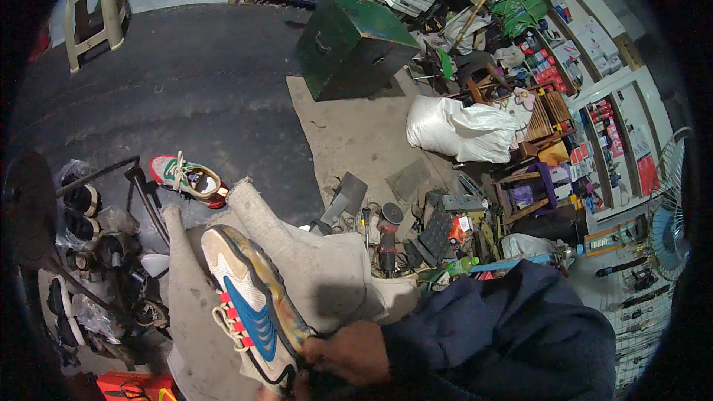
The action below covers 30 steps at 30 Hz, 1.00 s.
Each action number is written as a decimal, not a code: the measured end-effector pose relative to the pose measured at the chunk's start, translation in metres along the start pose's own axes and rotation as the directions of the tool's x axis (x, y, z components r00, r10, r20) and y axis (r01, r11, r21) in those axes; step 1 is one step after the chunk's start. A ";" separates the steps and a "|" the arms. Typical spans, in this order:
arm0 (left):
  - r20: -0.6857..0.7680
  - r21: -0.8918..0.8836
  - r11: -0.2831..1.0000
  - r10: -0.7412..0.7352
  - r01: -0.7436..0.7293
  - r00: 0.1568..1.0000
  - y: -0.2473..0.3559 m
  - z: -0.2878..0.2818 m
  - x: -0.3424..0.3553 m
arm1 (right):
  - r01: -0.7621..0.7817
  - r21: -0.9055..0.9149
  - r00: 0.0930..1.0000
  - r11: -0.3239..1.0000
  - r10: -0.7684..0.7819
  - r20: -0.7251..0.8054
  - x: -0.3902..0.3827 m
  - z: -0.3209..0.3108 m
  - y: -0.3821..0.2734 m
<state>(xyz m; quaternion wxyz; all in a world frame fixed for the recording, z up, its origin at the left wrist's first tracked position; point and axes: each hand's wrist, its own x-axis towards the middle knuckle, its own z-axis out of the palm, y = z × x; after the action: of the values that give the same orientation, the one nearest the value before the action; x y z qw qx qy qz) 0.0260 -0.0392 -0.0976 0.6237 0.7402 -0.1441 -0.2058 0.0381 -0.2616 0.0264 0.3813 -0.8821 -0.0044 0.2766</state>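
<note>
A cream sneaker [252,312] with a blue side panel, red lace loops and a multicoloured sole lies lengthwise in my grip, toe pointing up and away. My right hand [349,353], in a dark sleeve, has its fingers closed on the sole near the heel. Only a sliver of my left hand [269,393] shows beneath the heel at the lower edge, its fingers hidden. Beyond them is a pale padded cloth [319,275]. A second sneaker [186,174], red, green and cream, rests on the dark mat to the upper left.
A green metal box [349,44], a plastic stool [96,11] and a white sack [460,130] stand farther off. Tools with an angle grinder [388,241] lie ahead. Shoes and a metal stand [134,174] crowd the left; shelves [616,134] and a fan [665,208] line the right.
</note>
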 end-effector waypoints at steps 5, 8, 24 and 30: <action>0.060 0.066 0.956 -0.289 0.286 0.955 0.048 -0.008 0.015 | 0.005 -0.069 0.998 0.998 -0.009 -0.058 0.006 -0.002 0.002; -0.008 -0.101 0.982 -0.164 0.163 0.986 0.075 -0.006 0.016 | 0.068 -0.063 0.998 0.996 -0.069 -0.010 0.004 -0.011 0.015; -0.114 -0.371 0.928 0.001 -0.043 0.994 0.098 -0.061 0.035 | -0.030 0.770 0.984 0.638 -0.117 0.136 0.005 -0.056 0.063; -0.245 -0.271 0.953 0.065 -0.133 0.967 0.094 -0.067 0.033 | -0.020 0.764 0.995 0.645 -0.058 0.075 0.000 -0.055 0.071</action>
<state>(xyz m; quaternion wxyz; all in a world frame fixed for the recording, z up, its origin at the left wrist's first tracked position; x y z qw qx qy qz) 0.0915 -0.0133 -0.0004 0.7460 0.6534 -0.0759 -0.1041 0.0508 -0.3491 0.0090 0.7194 -0.6256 0.0855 0.2894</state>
